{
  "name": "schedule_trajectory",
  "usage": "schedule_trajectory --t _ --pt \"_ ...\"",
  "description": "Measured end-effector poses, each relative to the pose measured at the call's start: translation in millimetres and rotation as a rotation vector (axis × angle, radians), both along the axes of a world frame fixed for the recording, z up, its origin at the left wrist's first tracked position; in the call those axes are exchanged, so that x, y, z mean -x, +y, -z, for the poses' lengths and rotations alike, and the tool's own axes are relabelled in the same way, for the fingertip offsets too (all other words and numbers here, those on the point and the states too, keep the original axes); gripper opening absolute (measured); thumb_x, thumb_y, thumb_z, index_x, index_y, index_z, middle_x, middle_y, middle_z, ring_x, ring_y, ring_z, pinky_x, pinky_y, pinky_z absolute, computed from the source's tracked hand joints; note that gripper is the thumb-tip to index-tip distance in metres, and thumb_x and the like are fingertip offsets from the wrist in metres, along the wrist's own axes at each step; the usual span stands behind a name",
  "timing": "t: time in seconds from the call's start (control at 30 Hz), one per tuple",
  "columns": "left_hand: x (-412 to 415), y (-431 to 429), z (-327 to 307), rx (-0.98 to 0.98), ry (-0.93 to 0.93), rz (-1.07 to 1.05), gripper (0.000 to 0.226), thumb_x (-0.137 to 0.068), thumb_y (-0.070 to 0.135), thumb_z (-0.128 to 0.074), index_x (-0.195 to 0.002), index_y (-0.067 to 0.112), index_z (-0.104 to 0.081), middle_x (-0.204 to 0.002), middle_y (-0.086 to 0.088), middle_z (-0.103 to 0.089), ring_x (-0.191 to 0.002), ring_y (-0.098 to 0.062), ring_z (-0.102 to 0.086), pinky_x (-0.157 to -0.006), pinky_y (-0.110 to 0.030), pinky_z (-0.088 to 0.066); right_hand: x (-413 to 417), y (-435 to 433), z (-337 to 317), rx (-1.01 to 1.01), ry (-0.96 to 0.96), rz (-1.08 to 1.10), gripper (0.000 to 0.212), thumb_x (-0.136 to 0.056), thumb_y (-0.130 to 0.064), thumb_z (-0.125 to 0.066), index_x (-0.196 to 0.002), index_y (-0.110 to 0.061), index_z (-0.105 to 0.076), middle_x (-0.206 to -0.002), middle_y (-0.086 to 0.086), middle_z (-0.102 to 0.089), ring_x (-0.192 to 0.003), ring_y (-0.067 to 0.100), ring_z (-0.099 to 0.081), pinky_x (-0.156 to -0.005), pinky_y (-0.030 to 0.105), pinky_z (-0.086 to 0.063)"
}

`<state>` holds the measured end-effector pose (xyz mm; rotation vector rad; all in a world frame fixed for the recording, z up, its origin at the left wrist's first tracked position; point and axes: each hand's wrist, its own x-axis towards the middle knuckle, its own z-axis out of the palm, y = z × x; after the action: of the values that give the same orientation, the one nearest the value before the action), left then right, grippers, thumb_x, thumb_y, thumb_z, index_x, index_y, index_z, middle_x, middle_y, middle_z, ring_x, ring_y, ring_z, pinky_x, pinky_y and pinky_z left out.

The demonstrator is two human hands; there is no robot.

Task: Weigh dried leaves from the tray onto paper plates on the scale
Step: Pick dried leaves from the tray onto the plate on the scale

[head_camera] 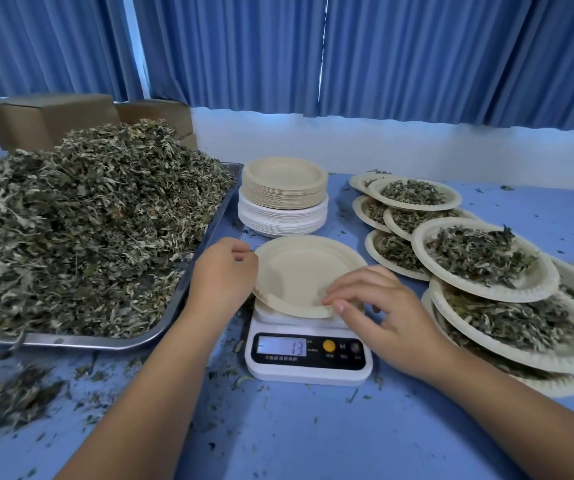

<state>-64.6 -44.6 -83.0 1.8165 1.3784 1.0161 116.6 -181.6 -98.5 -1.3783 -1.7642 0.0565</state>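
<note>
Two bare hands meet at an empty round beige paper plate (299,271) sitting on the white digital scale (308,355), near centre of the blue surface (278,438). The left hand (223,275) curls its fingers round the plate's left rim; the right hand (379,313) pinches the near-right rim. Dried green leaves (81,220) heap the silver metal tray (105,344) at left; filled paper plates (483,261) lie right.

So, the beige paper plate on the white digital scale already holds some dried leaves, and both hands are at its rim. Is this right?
Not quite. In the head view the beige paper plate on the white digital scale is empty; nothing lies in it yet. The rest holds: the left hand and the right hand are both at its rim.
</note>
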Motion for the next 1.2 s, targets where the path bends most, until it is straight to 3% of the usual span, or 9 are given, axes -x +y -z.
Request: schedule_trajectory --t 0.2,0.5,0.67,0.87,1.03,1.2 --pt "-1.5 0.7 1.9 -0.031 0.043 0.024 0.014 -0.092 0.024 -0.049 -0.096 0.021 -0.062 -0.087 0.014 -0.059 -0.079 0.0 -0.053 -0.058 -0.017 -0.036 -2.1 2.6 2.3 -0.043 0.066 0.095 0.021 -0.091 -0.019 -0.053 -0.09 -0.022 -0.075 -0.095 -0.012 -0.068 -0.101 0.009 -0.057 -0.089 0.019 -0.04" --pt "-0.1 -1.3 -0.7 -0.011 0.006 -0.026 0.02 -0.092 0.026 -0.047 -0.103 0.019 -0.062 -0.096 0.007 -0.062 -0.085 -0.011 -0.055 -0.068 -0.028 -0.039 0.4 2.6 3.3 -0.048 0.117 0.104 0.023 -0.093 -0.019 -0.05 -0.09 -0.025 -0.073 -0.09 -0.012 -0.067 -0.096 0.008 -0.058 -0.084 0.022 -0.043" --pt "0.0 -0.2 -1.7 -0.015 -0.024 -0.057 0.028 -0.092 0.029 -0.05 -0.116 0.016 -0.058 -0.108 0.004 -0.061 -0.091 -0.014 -0.055 -0.074 -0.028 -0.038 -2.3 1.6 1.3 -0.107 0.12 0.187 0.028 -0.097 -0.031 -0.041 -0.103 -0.027 -0.068 -0.104 -0.013 -0.061 -0.105 0.005 -0.054 -0.091 0.017 -0.038" --pt "0.5 0.1 -1.3 -0.01 -0.031 -0.046 0.027 -0.092 0.03 -0.049 -0.114 0.018 -0.059 -0.105 0.006 -0.06 -0.09 -0.012 -0.054 -0.073 -0.027 -0.037 -5.1 5.5 1.1 -0.06 0.272 0.308 0.024 -0.095 -0.03 -0.041 -0.103 -0.033 -0.063 -0.105 -0.014 -0.052 -0.102 -0.004 -0.049 -0.083 0.003 -0.033" --pt "0.2 -1.3 -1.7 -0.011 -0.035 -0.039 0.02 -0.091 0.029 -0.048 -0.105 0.02 -0.06 -0.099 0.008 -0.06 -0.091 -0.013 -0.055 -0.073 -0.027 -0.037 -6.5 7.0 4.4 0.017 0.323 0.346 0.02 -0.099 -0.024 -0.044 -0.11 -0.03 -0.06 -0.117 -0.006 -0.051 -0.12 0.007 -0.042 -0.105 0.026 -0.033" --pt "0.3 -2.3 -1.9 -0.014 -0.036 -0.04 0.017 -0.092 0.029 -0.048 -0.102 0.021 -0.06 -0.093 0.012 -0.059 -0.086 -0.01 -0.054 -0.072 -0.027 -0.037 -4.4 5.9 2.3 -0.035 0.268 0.389 0.022 -0.097 -0.027 -0.043 -0.095 -0.036 -0.063 -0.103 -0.017 -0.049 -0.114 0.011 -0.044 -0.096 0.021 -0.032"
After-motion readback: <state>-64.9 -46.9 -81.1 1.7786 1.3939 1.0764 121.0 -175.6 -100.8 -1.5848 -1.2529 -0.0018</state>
